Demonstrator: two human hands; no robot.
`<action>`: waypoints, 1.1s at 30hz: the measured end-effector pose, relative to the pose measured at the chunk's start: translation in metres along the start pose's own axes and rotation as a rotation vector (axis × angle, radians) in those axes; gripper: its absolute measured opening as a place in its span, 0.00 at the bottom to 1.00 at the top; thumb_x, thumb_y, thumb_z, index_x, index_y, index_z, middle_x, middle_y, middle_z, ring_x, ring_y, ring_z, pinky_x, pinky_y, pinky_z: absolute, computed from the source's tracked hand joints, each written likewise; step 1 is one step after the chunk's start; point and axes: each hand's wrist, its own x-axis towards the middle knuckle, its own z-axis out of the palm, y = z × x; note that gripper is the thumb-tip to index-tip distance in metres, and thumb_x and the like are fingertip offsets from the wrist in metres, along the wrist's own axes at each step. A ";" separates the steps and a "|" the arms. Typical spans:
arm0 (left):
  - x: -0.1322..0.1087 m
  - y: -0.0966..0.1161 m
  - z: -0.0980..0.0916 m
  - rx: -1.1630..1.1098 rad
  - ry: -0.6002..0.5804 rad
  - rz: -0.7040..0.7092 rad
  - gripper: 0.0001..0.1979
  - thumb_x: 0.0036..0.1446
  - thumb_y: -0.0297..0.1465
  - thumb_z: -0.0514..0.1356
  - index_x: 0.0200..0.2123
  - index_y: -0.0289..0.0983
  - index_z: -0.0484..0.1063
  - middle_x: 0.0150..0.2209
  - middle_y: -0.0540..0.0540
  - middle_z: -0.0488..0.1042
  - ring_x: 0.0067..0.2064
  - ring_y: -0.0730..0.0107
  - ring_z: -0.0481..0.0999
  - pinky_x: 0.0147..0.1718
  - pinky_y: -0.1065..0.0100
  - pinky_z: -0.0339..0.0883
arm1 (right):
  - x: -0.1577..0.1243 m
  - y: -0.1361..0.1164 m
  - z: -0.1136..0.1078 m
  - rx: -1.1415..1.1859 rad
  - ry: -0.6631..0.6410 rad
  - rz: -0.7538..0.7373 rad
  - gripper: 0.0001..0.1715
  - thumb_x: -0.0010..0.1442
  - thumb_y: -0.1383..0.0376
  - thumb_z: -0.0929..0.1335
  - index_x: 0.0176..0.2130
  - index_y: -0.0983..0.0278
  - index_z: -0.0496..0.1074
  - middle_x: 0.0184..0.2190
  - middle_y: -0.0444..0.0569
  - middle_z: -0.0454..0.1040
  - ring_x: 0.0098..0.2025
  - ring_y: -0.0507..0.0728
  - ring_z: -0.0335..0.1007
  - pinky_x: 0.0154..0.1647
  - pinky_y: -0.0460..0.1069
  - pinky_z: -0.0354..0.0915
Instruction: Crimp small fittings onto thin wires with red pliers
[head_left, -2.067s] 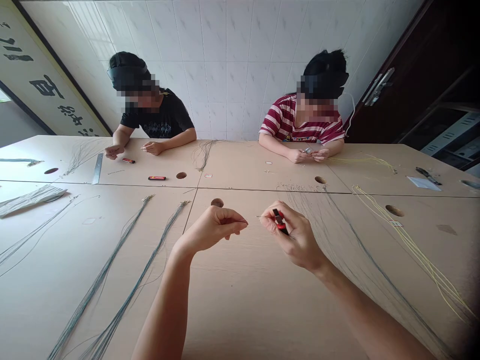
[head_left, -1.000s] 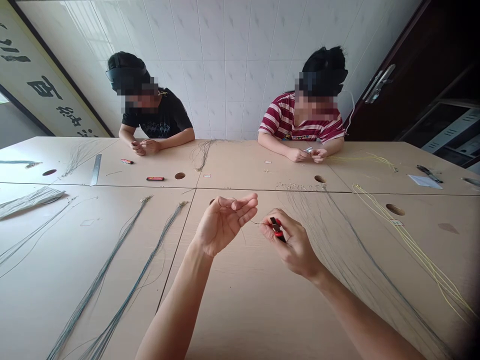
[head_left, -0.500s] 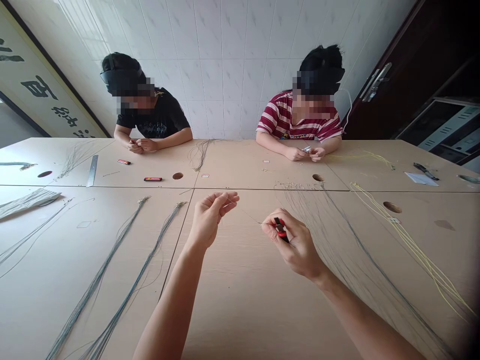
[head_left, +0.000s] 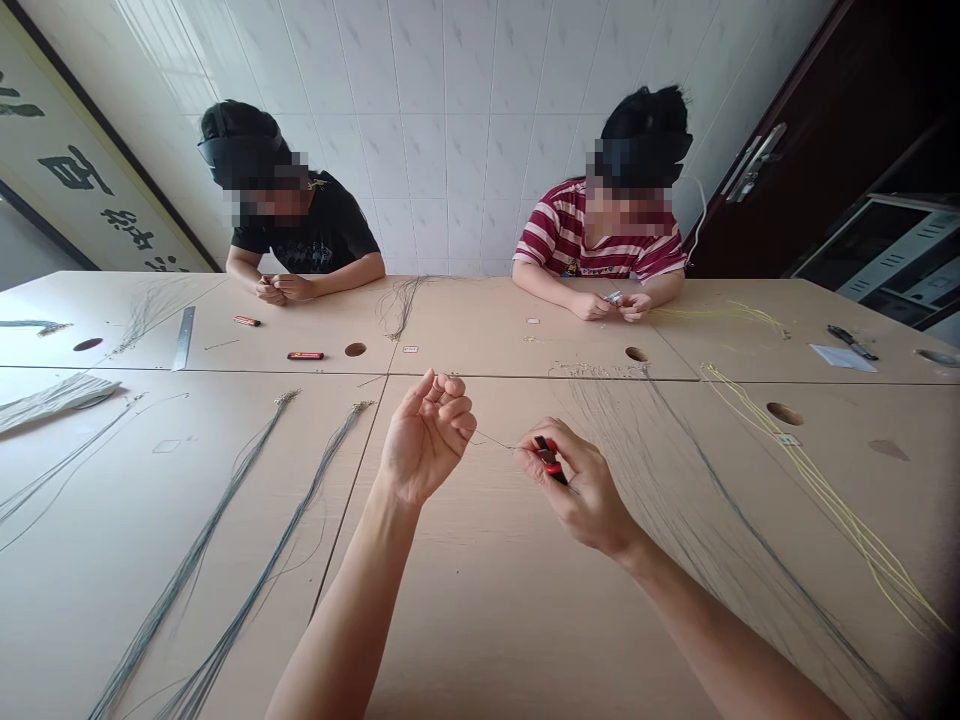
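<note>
Thin strand [head_left: 496,440] running between the hands, left hand [head_left: 427,440] half-curled, its grip unclear, right hand [head_left: 589,492] closed around red-and-black tool [head_left: 553,467], fingertips pinching strand.

The tabletop [head_left: 465,620] is smooth, wood-look, faintly glossy; the red-and-black tool [head_left: 551,466] looks partly plastic; from the wearer, shiny wall tiles [head_left: 465,70] at twelve o'clock; metal-looking ruler [head_left: 184,338] at ten; matt paper sheet [head_left: 838,360] at two.
</note>
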 end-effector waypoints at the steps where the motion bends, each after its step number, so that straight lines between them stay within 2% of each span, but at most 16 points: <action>1: 0.000 0.000 -0.001 0.013 -0.012 0.024 0.10 0.60 0.33 0.58 0.27 0.36 0.68 0.29 0.51 0.70 0.22 0.82 0.59 0.22 0.77 0.63 | 0.000 0.000 0.000 -0.003 -0.001 -0.002 0.08 0.63 0.72 0.63 0.33 0.60 0.63 0.28 0.44 0.66 0.31 0.53 0.61 0.31 0.49 0.57; 3: 0.000 0.001 -0.003 0.072 -0.028 0.055 0.09 0.57 0.32 0.60 0.26 0.36 0.67 0.28 0.52 0.69 0.21 0.83 0.54 0.19 0.77 0.57 | 0.000 -0.001 0.000 -0.011 -0.001 -0.004 0.08 0.64 0.71 0.63 0.33 0.60 0.63 0.28 0.43 0.66 0.31 0.53 0.60 0.31 0.50 0.57; 5: -0.002 0.003 -0.005 0.232 -0.043 0.068 0.09 0.56 0.31 0.63 0.26 0.36 0.69 0.29 0.52 0.71 0.21 0.84 0.53 0.19 0.77 0.55 | -0.001 -0.001 -0.001 -0.016 0.004 -0.003 0.08 0.65 0.69 0.63 0.32 0.60 0.63 0.27 0.43 0.65 0.31 0.53 0.59 0.31 0.50 0.57; 8: -0.009 0.007 -0.006 0.614 -0.103 0.094 0.04 0.55 0.32 0.65 0.32 0.37 0.76 0.33 0.49 0.75 0.24 0.82 0.60 0.24 0.75 0.59 | -0.002 -0.001 -0.001 -0.030 0.014 -0.003 0.08 0.65 0.67 0.64 0.32 0.60 0.63 0.27 0.43 0.64 0.31 0.53 0.59 0.32 0.50 0.57; 10: -0.014 0.010 -0.005 0.837 -0.189 0.094 0.08 0.56 0.32 0.64 0.39 0.38 0.78 0.34 0.47 0.77 0.27 0.78 0.65 0.29 0.73 0.63 | -0.003 0.001 -0.001 -0.042 0.012 -0.013 0.08 0.66 0.68 0.64 0.32 0.60 0.63 0.27 0.43 0.64 0.31 0.53 0.59 0.33 0.50 0.57; 13: -0.020 0.011 -0.003 1.044 -0.303 0.027 0.11 0.59 0.34 0.60 0.42 0.38 0.79 0.31 0.46 0.76 0.31 0.73 0.68 0.33 0.71 0.65 | -0.004 0.003 -0.002 -0.057 0.007 -0.028 0.07 0.66 0.69 0.64 0.34 0.60 0.64 0.28 0.43 0.65 0.32 0.53 0.59 0.35 0.51 0.57; 17: -0.019 0.005 -0.005 1.120 -0.335 -0.050 0.12 0.57 0.38 0.62 0.39 0.38 0.79 0.30 0.47 0.75 0.31 0.72 0.68 0.29 0.71 0.62 | -0.005 0.005 -0.002 -0.070 0.001 -0.033 0.07 0.66 0.68 0.64 0.34 0.60 0.64 0.28 0.43 0.65 0.32 0.53 0.59 0.36 0.51 0.57; 22: -0.018 -0.003 -0.006 1.149 -0.334 -0.032 0.09 0.57 0.37 0.62 0.33 0.37 0.77 0.25 0.50 0.70 0.28 0.75 0.64 0.26 0.71 0.58 | -0.005 0.004 -0.001 -0.072 -0.003 -0.036 0.08 0.65 0.71 0.64 0.33 0.60 0.63 0.28 0.42 0.64 0.32 0.53 0.57 0.36 0.50 0.56; 33: -0.017 0.001 -0.006 1.111 -0.327 -0.016 0.08 0.57 0.35 0.62 0.32 0.35 0.73 0.26 0.52 0.67 0.28 0.76 0.62 0.26 0.72 0.57 | -0.003 0.000 -0.001 -0.060 0.010 -0.048 0.09 0.65 0.71 0.64 0.33 0.60 0.62 0.27 0.41 0.63 0.31 0.52 0.56 0.35 0.49 0.56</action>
